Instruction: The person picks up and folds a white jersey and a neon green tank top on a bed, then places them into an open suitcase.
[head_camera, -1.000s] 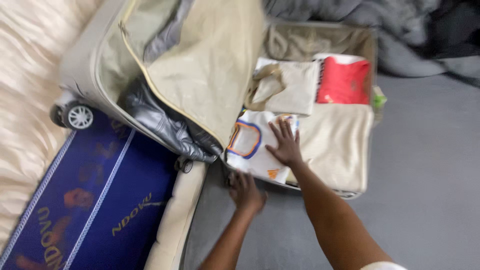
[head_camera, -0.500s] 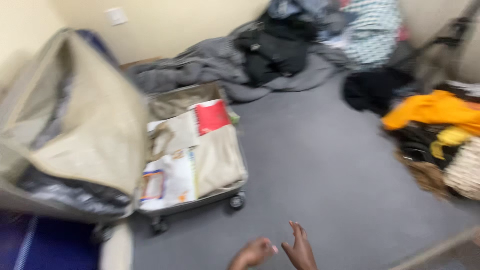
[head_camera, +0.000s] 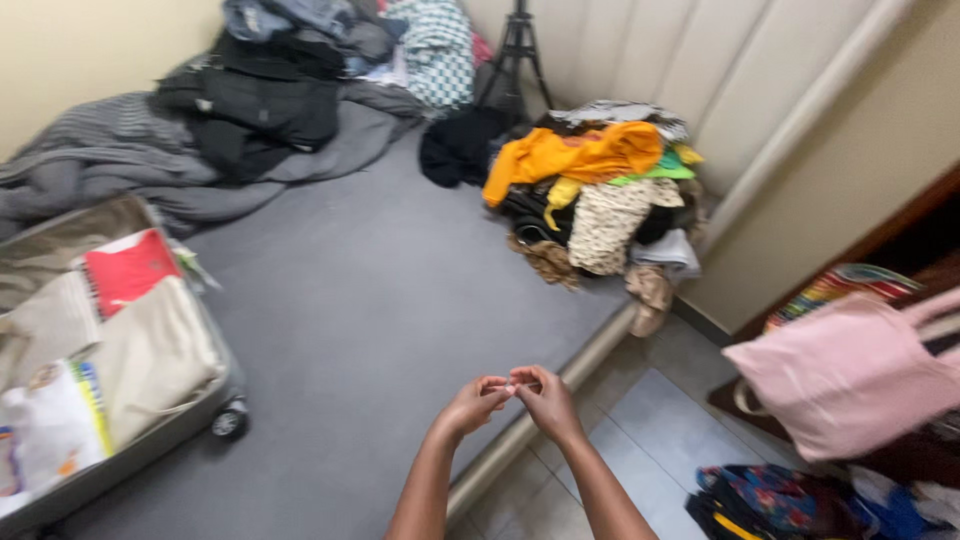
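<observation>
Broadly, by size:

1. Grey mattress (head_camera: 400, 300): flat, matte fabric, laid on the tiled floor (head_camera: 660, 430); carries all that follows except item 4.
2. Open suitcase (head_camera: 150, 440), left edge: hard grey shell, small wheel at the corner, packed with folded cloth in cream, red and white.
3. Clothing pile (head_camera: 590, 190), far right of the mattress: soft, crumpled, an orange garment on top, patterned pieces beneath. A darker heap (head_camera: 270, 100) lies against the wall.
4. Pink bag (head_camera: 850, 370), right: smooth, slack cloth.
5. Left hand (head_camera: 472, 405) and right hand (head_camera: 545, 400): held together over the mattress edge, fingers curled, tips meeting as if pinching something; what, if anything, is between them is too small to tell. Judged step: a pause away from the suitcase, fingertips busy with each other. Neither hand touches suitcase or pile.
</observation>
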